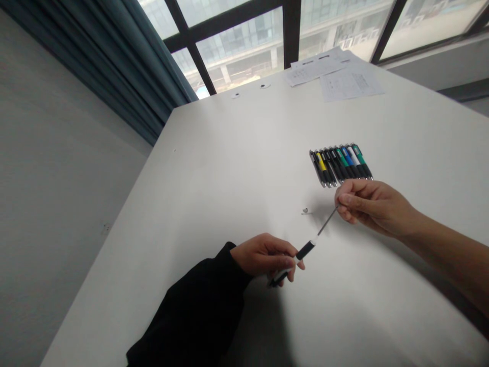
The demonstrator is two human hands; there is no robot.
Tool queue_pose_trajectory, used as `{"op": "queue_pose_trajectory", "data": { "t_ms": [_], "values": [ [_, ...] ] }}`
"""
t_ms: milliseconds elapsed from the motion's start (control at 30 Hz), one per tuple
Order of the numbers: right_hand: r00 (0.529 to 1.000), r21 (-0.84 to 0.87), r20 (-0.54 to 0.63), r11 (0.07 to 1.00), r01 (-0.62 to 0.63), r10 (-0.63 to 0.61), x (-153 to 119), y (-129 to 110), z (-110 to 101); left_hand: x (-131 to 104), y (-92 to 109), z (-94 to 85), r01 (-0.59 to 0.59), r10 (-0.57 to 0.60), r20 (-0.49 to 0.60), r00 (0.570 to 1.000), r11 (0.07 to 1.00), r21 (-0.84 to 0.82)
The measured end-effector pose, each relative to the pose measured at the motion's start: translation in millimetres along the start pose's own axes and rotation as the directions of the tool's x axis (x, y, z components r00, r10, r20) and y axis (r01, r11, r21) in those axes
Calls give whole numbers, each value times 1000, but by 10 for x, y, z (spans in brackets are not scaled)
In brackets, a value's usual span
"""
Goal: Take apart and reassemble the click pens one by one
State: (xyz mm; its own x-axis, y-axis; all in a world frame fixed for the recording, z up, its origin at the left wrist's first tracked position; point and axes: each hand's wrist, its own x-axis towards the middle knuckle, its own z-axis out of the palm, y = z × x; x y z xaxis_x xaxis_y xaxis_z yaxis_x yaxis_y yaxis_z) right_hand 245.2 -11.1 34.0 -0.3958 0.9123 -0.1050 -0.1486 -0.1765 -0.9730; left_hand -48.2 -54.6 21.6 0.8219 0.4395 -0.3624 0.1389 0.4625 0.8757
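My left hand (269,257), in a black sleeve, is closed around a black and white pen barrel (305,250) near the table's front. A thin grey refill (327,221) sticks out of the barrel's upper right end. Its far tip is pinched between the thumb and fingers of my right hand (370,206). Small pen parts (305,210) lie on the table between and above my hands. Just beyond my right hand, several pens (340,164) with black, yellow, green, blue and white barrels lie side by side in a row.
Printed papers (351,82) lie at the far end of the white table (214,168), near the window. Two small white pieces with dark spots (265,86) rest at the far edge. A blue curtain (133,56) hangs beyond the table's left side.
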Motion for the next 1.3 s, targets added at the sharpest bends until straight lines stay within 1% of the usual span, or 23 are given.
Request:
{"op": "queue_pose_trajectory", "data": {
  "t_ms": [100,200,300,367,433,533,733,833,933,1000,1033,1067,1100,1167,1233,1300],
  "values": [
    [999,-46,16,998,40,-39,3,15,-11,16,-13,1,-3,3,-8,1000,1000,-15],
    [995,-137,68,987,78,-69,-17,30,9,38,-30,9,-9,8,-52,999,1000,-19],
    [988,-264,153,962,65,-25,-59,50,89,51,-30,23,-9,8,-73,997,1000,-11],
    [976,-349,217,934,83,-5,-88,67,156,53,-23,28,-9,9,-73,997,1000,3],
    [962,-442,272,886,140,-17,-108,83,204,56,-16,30,-16,19,-74,997,999,46],
    [948,-540,314,809,231,-62,-123,90,223,68,-16,34,-37,48,-83,995,991,128],
    [889,-573,441,724,384,-123,-125,40,224,103,-27,64,-81,107,-132,985,979,189],
    [880,-595,458,691,410,-127,-123,27,248,110,-20,72,-88,127,-158,979,968,233],
    [884,-572,453,722,389,-118,-115,32,248,112,-15,71,-99,141,-163,977,966,240],
    [896,-551,434,759,346,-93,-101,51,220,113,-19,67,-110,151,-169,974,967,228],
    [908,-560,411,763,323,-82,-90,67,199,113,-23,65,-116,154,-171,973,969,216],
    [922,-589,377,747,309,-84,-77,89,174,113,-29,64,-125,160,-171,972,972,201],
    [936,-634,338,711,304,-98,-61,116,150,112,-35,63,-134,166,-170,971,974,185],
    [949,-749,264,583,313,-170,-23,180,110,110,-46,63,-149,174,-168,970,977,153],
    [945,-831,240,456,319,-223,15,241,94,108,-53,66,-152,173,-174,969,980,128],
    [942,-871,239,377,316,-236,46,286,106,107,-57,69,-147,168,-182,969,982,120]
  ]
}}
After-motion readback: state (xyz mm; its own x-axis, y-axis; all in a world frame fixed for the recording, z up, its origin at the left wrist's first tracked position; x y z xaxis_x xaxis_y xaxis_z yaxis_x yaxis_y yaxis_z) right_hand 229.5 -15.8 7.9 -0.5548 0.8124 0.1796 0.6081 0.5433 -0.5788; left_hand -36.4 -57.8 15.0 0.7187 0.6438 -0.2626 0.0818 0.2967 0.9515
